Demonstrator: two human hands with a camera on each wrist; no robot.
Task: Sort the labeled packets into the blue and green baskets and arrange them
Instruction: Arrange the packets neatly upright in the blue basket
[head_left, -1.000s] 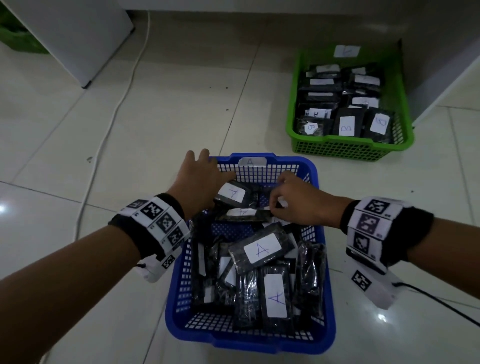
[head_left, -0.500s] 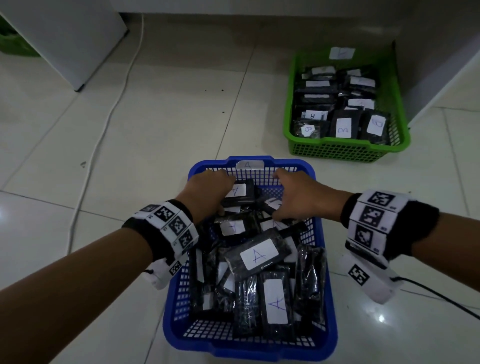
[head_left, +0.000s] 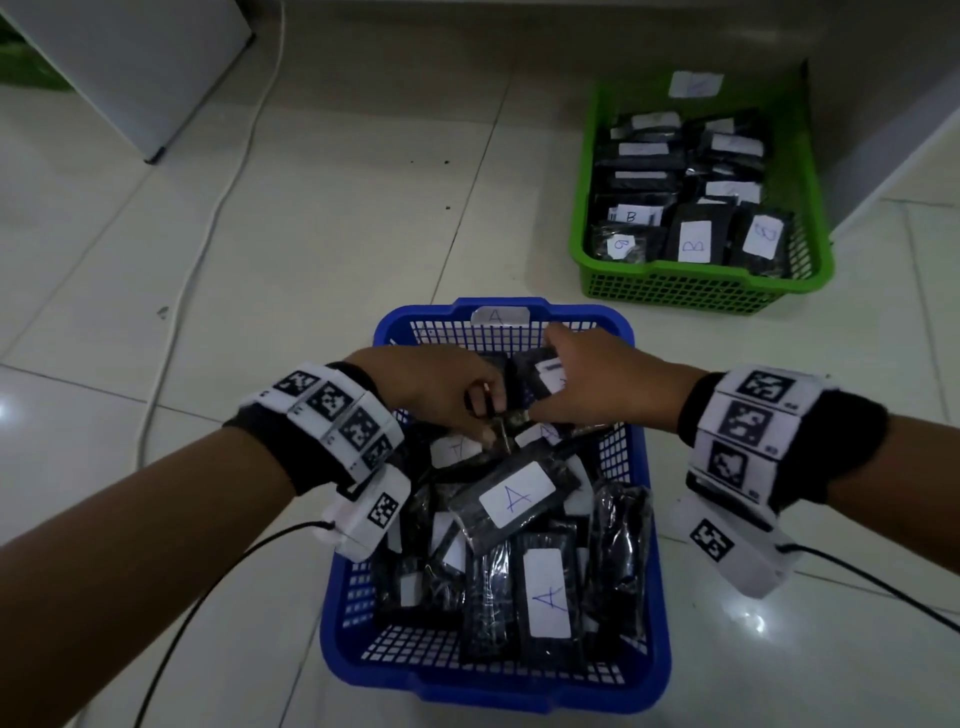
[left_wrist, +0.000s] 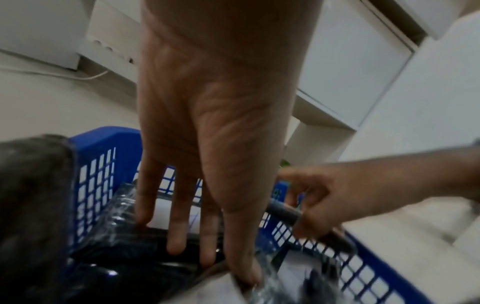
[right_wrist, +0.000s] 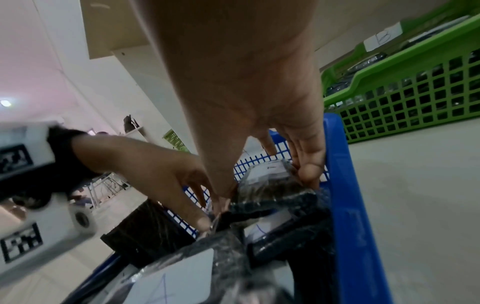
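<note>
Blue basket (head_left: 649, 545) has both hands in its far end: left hand (head_left: 441, 387) reaches down with straight fingers onto packets, right hand (head_left: 597, 384) pinches a packet (right_wrist: 270, 174).

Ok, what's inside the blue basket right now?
The blue basket holds a loose pile of black packets; every readable label says A. Both hands, left and right, cover the far-end packets. Lower layers are hidden.

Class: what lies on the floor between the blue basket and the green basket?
Nothing: the head view shows only bare white floor tiles between the blue basket and the green basket.
</note>
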